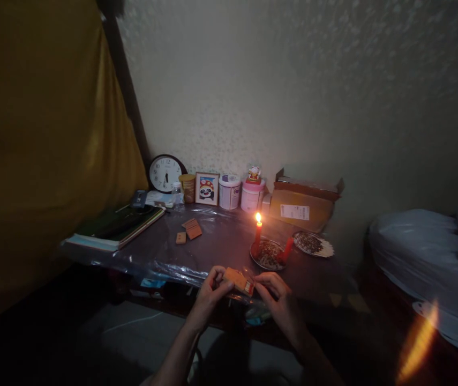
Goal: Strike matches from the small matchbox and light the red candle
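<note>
Head | left grip [211, 288] pinches matchbox [235, 279] | right grip [280, 296]: hold unclear | lit candle [258, 236], plate [263, 266] beyond

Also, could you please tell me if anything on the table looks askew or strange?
Yes. One red candle tilts to the right on its plate and shows no flame, while the lit candle beside it stands upright. The cardboard box by the wall has flaps sticking up.

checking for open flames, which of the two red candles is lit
The upright candle on the left: a flame burns at its tip. The leaning candle to its right shows no flame.
</note>
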The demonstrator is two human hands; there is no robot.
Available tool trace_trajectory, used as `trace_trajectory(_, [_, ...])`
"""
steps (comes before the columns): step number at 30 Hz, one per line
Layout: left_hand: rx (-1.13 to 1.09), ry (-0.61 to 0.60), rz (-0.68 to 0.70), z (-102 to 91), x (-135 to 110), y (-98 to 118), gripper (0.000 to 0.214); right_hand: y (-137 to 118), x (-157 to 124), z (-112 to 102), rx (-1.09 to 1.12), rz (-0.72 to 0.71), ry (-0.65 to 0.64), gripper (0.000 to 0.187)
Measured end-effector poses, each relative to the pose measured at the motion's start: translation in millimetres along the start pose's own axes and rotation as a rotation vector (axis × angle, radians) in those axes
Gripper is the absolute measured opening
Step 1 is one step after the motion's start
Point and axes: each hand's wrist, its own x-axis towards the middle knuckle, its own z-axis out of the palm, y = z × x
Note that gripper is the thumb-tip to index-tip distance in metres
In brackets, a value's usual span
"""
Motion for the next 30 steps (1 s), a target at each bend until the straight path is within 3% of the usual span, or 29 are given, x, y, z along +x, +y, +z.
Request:
trace_trajectory(8, [-0.001,-0.058,-0.029,-6.3,1.8,-6.3,0.029,-13.6,-6.3,5.9,-0.01,-0.009,-0.062,0.016])
trace_trajectory(18, [0.078,-0.06,0.01,-8.9,3.7,-7.9,0.028,-6.0,-7.3,5.5,-0.079,0.014,-0.075,0.011])
trace_trajectory(25, [0.023,0.008,-0.044,-16.8,7.7,-21.4,0.033,-2.4,-12.3,4.7,-0.034,-0.036,-0.138,0.018])
trace_trajectory(30, [-0.084,0.029,-0.043,-18.0,8.6,-26.5,0.046,5.0,-13.4,7.1,-0.009,0.006,-0.145,0.019])
